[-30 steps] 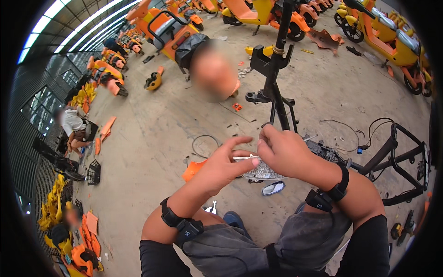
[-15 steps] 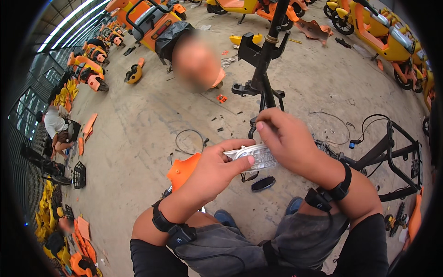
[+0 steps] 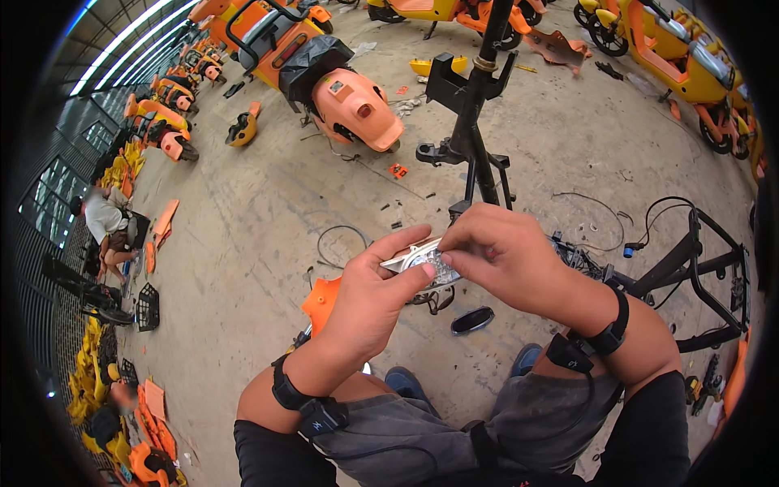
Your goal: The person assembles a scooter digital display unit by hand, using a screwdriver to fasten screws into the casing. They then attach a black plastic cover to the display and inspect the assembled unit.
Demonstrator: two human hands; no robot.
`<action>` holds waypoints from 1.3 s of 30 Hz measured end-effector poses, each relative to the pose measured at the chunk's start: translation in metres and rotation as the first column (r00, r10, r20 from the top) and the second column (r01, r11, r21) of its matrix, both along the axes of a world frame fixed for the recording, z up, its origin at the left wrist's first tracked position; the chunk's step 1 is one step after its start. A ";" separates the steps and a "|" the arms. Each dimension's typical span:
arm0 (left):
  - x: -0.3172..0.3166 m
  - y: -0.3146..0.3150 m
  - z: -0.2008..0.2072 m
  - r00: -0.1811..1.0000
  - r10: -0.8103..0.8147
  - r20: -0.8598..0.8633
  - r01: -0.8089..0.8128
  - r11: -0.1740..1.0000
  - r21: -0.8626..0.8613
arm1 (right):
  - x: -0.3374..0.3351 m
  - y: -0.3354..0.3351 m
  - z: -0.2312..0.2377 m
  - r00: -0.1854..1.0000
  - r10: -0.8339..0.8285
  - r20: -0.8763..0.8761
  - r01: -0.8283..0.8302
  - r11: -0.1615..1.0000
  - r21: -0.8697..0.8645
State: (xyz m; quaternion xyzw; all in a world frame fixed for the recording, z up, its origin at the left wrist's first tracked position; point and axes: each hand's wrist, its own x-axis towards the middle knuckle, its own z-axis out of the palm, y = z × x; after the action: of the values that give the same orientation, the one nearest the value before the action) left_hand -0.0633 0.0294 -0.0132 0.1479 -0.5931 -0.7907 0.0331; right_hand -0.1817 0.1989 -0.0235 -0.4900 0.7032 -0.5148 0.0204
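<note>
A small lamp (image 3: 419, 258) with a clear patterned lens and a white rim is held up in front of me. My left hand (image 3: 365, 296) is closed around its left end, thumb on the lens side and fingers behind. At its right end my right hand (image 3: 511, 253) pinches the upper edge between thumb and fingertips, covering part of the lens. Just beyond my hands rises a black scooter frame tube (image 3: 477, 114). On the floor below the lamp lies a dark oval piece (image 3: 472, 321), and an orange panel (image 3: 322, 300) sits by my left forearm.
A bare black tubular frame (image 3: 690, 268) stands at right. Cables (image 3: 341, 243) and small parts lie on the concrete. An orange scooter (image 3: 353, 105) stands ahead, yellow ones (image 3: 690, 65) at upper right. A person (image 3: 105, 223) sits at far left near a black basket (image 3: 148, 307).
My right hand has come down from above the lamp onto its upper edge and now pinches there. The left hand keeps its hold, and the lamp is tilted more.
</note>
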 end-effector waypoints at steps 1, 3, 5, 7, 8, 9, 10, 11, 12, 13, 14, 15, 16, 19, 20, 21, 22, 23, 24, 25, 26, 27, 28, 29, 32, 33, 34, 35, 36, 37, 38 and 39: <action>0.001 -0.002 -0.001 1.000 -0.016 -0.004 0.016 1.000 -0.003 | 0.000 0.000 0.000 1.000 0.007 -0.002 -0.007 1.000 0.002; 0.001 -0.003 -0.002 0.999 -0.041 -0.016 0.041 0.999 -0.005 | 0.001 0.001 0.001 1.000 0.015 -0.006 -0.015 1.000 0.002; 0.000 -0.003 -0.002 0.998 -0.048 -0.031 0.048 0.999 0.001 | 0.000 0.001 0.000 1.000 0.018 -0.002 -0.018 1.000 -0.008; 0.001 -0.003 -0.003 0.998 -0.049 -0.038 0.049 0.999 0.001 | 0.001 0.002 0.000 1.000 0.017 -0.004 -0.017 1.000 -0.010; 0.000 -0.003 -0.003 0.998 -0.049 -0.043 0.049 0.999 0.000 | 0.001 0.002 0.002 1.000 0.014 -0.011 -0.014 1.000 -0.007; 0.001 -0.003 -0.002 0.998 -0.052 -0.039 0.052 0.999 -0.010 | 0.002 0.002 0.004 1.000 0.011 -0.017 -0.011 1.000 -0.004; 0.001 -0.003 0.000 0.998 -0.055 -0.036 0.055 0.998 -0.021 | 0.002 0.003 0.005 1.000 0.003 -0.030 -0.003 1.000 -0.004; 0.002 -0.003 0.001 0.998 -0.058 -0.032 0.057 0.998 -0.030 | 0.003 0.003 0.006 0.999 -0.005 -0.043 0.005 1.000 -0.004; 0.002 -0.002 0.001 0.997 -0.058 -0.044 0.057 0.998 -0.037 | 0.004 0.003 0.006 0.998 -0.012 -0.057 0.012 1.000 -0.004; 0.003 -0.002 0.002 0.997 -0.059 -0.055 0.057 0.997 -0.044 | 0.005 0.003 0.006 0.997 -0.017 -0.079 0.015 1.000 -0.016; 0.003 -0.001 0.002 0.996 -0.060 -0.067 0.057 0.997 -0.050 | 0.005 0.003 0.006 0.995 -0.022 -0.102 0.019 0.999 -0.028; 0.003 0.000 0.002 0.995 -0.063 -0.072 0.059 0.997 -0.053 | 0.006 0.003 0.006 0.992 -0.028 -0.124 0.023 0.999 -0.040; 0.004 0.000 0.003 0.995 -0.066 -0.076 0.061 0.997 -0.056 | 0.006 0.002 0.006 0.987 -0.031 -0.157 0.021 0.998 -0.063; 0.005 0.001 0.004 0.993 -0.080 -0.085 0.073 0.994 -0.085 | 0.008 0.002 0.005 0.971 -0.049 -0.236 0.026 0.995 -0.100; 0.006 0.000 0.004 0.993 -0.083 -0.087 0.074 0.992 -0.099 | 0.010 0.001 0.005 0.967 -0.054 -0.250 0.031 0.995 -0.095; 0.007 0.001 0.004 0.993 -0.080 -0.087 0.071 0.992 -0.103 | 0.011 0.001 0.005 0.963 -0.059 -0.264 0.037 0.995 -0.089; 0.008 0.001 0.003 0.993 -0.077 -0.088 0.067 0.992 -0.107 | 0.012 0.001 0.004 0.955 -0.076 -0.288 0.051 0.994 -0.095; 0.008 0.002 0.003 0.993 -0.074 -0.089 0.064 0.992 -0.110 | 0.013 0.001 0.003 0.946 -0.093 -0.312 0.065 0.993 -0.100; 0.008 0.003 0.003 0.993 -0.070 -0.094 0.059 0.991 -0.119 | 0.013 0.001 0.003 0.935 -0.110 -0.336 0.078 0.991 -0.106; 0.008 0.004 0.003 0.993 -0.067 -0.098 0.054 0.990 -0.127 | 0.013 0.001 0.004 0.934 -0.107 -0.341 0.077 0.992 -0.101; 0.008 0.005 0.003 0.993 -0.062 -0.102 0.048 0.989 -0.137 | 0.014 0.002 0.005 0.933 -0.104 -0.345 0.075 0.993 -0.096; 0.009 0.007 0.003 0.993 -0.053 -0.109 0.038 0.990 -0.133 | 0.014 0.002 0.006 0.932 -0.100 -0.350 0.072 0.993 -0.091; 0.009 0.008 0.003 0.992 -0.043 -0.117 0.028 0.991 -0.130 | 0.015 0.002 0.006 0.927 -0.104 -0.361 0.075 0.993 -0.093; 0.010 0.009 0.002 0.992 -0.034 -0.125 0.019 0.992 -0.127 | 0.015 0.002 0.005 0.922 -0.108 -0.372 0.078 0.992 -0.095; 0.012 0.008 0.001 0.996 -0.032 -0.085 0.027 0.998 -0.060 | 0.016 0.002 0.005 0.912 -0.108 -0.395 0.084 0.993 -0.079; 0.012 0.008 0.001 0.997 -0.014 -0.075 0.011 0.999 -0.033 | 0.016 0.002 0.005 0.910 -0.106 -0.400 0.085 0.994 -0.069; 0.011 0.009 0.001 0.998 0.005 -0.066 -0.006 1.000 -0.007 | 0.017 0.002 0.004 0.902 -0.101 -0.419 0.080 0.995 -0.067; 0.011 0.009 0.000 0.998 0.023 -0.055 -0.022 1.000 0.022 | 0.017 0.002 0.003 0.894 -0.096 -0.437 0.077 0.995 -0.062; 0.011 0.008 0.001 0.999 0.024 -0.041 -0.023 0.999 0.028 | 0.018 0.002 0.002 0.886 -0.091 -0.455 0.073 0.996 -0.056; 0.011 0.005 0.001 0.999 0.025 -0.027 -0.024 0.999 0.034 | 0.020 0.002 0.002 0.877 -0.088 -0.473 0.081 0.996 -0.035; 0.012 0.003 0.001 1.000 0.028 -0.010 -0.028 0.999 0.042 | 0.022 0.002 0.001 0.869 -0.083 -0.488 0.088 0.996 -0.013; 0.012 0.004 0.002 1.000 0.029 0.003 -0.029 0.999 0.046 | 0.024 0.002 0.001 0.861 -0.078 -0.503 0.095 0.995 0.010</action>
State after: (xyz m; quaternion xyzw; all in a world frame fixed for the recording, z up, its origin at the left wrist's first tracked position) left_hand -0.0510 0.0331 -0.0116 0.1581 -0.5725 -0.8035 0.0405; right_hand -0.1573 0.2012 -0.0227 -0.5746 0.7142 -0.3580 -0.1779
